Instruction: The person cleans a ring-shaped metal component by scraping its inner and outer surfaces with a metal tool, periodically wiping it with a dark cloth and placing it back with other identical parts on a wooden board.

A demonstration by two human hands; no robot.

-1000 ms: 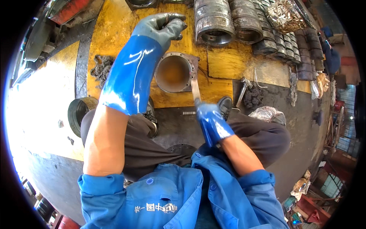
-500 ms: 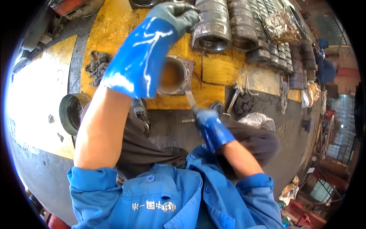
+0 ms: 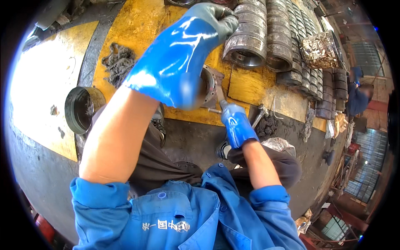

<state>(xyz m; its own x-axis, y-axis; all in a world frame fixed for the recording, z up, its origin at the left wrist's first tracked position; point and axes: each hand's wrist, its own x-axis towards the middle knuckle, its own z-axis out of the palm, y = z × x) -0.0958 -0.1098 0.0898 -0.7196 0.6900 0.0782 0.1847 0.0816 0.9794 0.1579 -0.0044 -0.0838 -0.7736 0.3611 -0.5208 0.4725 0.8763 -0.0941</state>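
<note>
My left hand (image 3: pixel 214 21), in a blue rubber glove with dark grey, stained fingers, is raised beside a row of metal cylinder liners (image 3: pixel 246 43). Its fingers are curled closed; what they hold, if anything, is hidden. Below, my right hand (image 3: pixel 236 123), gloved the same way, grips a scraper (image 3: pixel 220 94) with a flat metal blade. The blade lies at the right edge of a round-bored metal part with a flange (image 3: pixel 213 85). Most of that part is covered by the left glove's cuff.
Dark rags (image 3: pixel 118 62) lie on the yellow board (image 3: pixel 179 114), left of my arm. An open metal cylinder (image 3: pixel 79 109) stands at the left. Right of my right hand lies a hammer-like tool (image 3: pixel 260 114). A crumpled metallic block (image 3: pixel 318 50) rests by more liners; another person (image 3: pixel 358 98) is beyond.
My right hand and the scraper have moved forward and slightly right, along the flange's right side. The left hand now appears farther right, still curled; the whole view has shifted somewhat.
</note>
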